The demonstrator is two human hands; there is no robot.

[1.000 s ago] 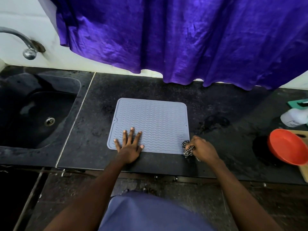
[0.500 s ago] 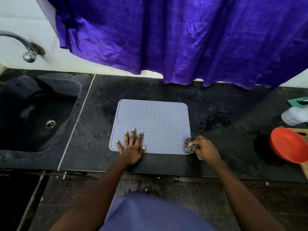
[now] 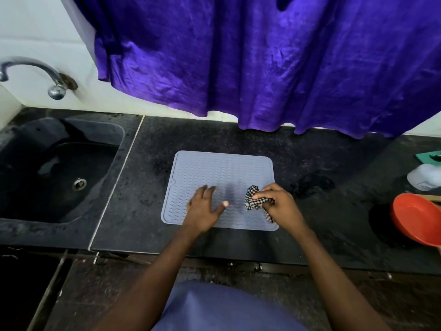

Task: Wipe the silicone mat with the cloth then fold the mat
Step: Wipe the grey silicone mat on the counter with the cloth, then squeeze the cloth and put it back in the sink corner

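On the dark surface (image 3: 238,139), beside the sink (image 3: 47,168), the grey silicone mat (image 3: 222,173) lies flat and fully spread. None of its edges is lifted, so the folding has not begun. The left hand (image 3: 202,211) rests on its near-left part with fingers straight and spread, apparently pinning it down. The right hand (image 3: 281,206) is over the near-right part, fingers curled round the bunched checked cloth (image 3: 254,199), which touches the ribbed face. By that reading the work is in the wiping stage. A faintly darker patch between the two hands may be damp from the cloth, but how much of the mat has been covered cannot be told. The rest of the wipe and the whole fold are left.

The purple curtain (image 3: 262,56) hides the wall behind. The red bowl (image 3: 415,218) and white bottle (image 3: 424,176) are cut off at the right edge. Most of the cloth is buried in the right palm, so its size is unclear, and the left fingertips are blurred.
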